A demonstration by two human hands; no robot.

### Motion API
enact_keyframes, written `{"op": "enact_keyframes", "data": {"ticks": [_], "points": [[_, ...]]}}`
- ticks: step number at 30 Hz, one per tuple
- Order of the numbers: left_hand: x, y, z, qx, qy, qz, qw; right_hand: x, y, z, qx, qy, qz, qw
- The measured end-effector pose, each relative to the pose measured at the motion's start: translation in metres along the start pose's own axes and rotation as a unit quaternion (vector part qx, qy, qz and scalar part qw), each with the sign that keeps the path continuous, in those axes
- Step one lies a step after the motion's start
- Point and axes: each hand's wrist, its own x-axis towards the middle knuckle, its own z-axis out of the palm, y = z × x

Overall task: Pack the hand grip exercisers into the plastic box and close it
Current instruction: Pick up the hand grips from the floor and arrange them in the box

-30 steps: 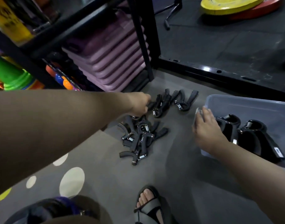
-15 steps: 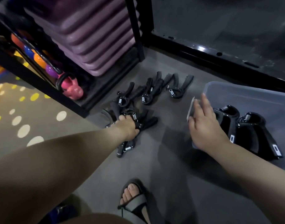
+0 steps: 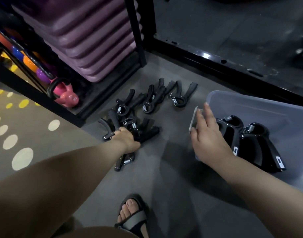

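Several black hand grip exercisers (image 3: 179, 96) with steel springs lie in a loose pile on the grey floor. My left hand (image 3: 127, 139) is down on the near part of the pile, its fingers curled round some of the exercisers (image 3: 143, 132). A clear plastic box (image 3: 260, 107) stands to the right with two exercisers (image 3: 258, 143) inside. My right hand (image 3: 210, 136) rests on the box's near left rim, fingers straight and spread.
A black rack (image 3: 137, 31) at the back left holds stacked purple step platforms (image 3: 89, 40), a pink kettlebell (image 3: 65, 96) and coloured weights. A black frame rail (image 3: 216, 60) runs behind the box. My sandalled foot (image 3: 131, 215) is on the floor below.
My left hand drew back from the far exercisers to the near pile and closed on some there. My right hand stayed on the box rim. The view tilted down and left.
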Motion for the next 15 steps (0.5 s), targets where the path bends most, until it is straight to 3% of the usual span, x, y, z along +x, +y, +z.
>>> {"op": "enact_keyframes", "data": {"ticks": [3,7,11,15], "points": [[-0.020,0.009,-0.028,-0.116,-0.031,0.043,0.992,0.000,-0.001,-0.001,-0.003,-0.005,-0.004,1.000],[-0.066,0.037,-0.071,-0.285,-0.110,0.132,0.943,0.001,-0.002,-0.005,-0.036,-0.035,-0.002,0.999],[-0.118,0.065,-0.117,-0.306,-0.157,0.211,0.915,-0.001,-0.001,-0.017,-0.076,-0.091,-0.008,0.993],[-0.156,0.095,-0.153,-0.287,-0.152,0.275,0.905,-0.013,0.002,-0.030,-0.100,-0.137,-0.036,0.985]]}}
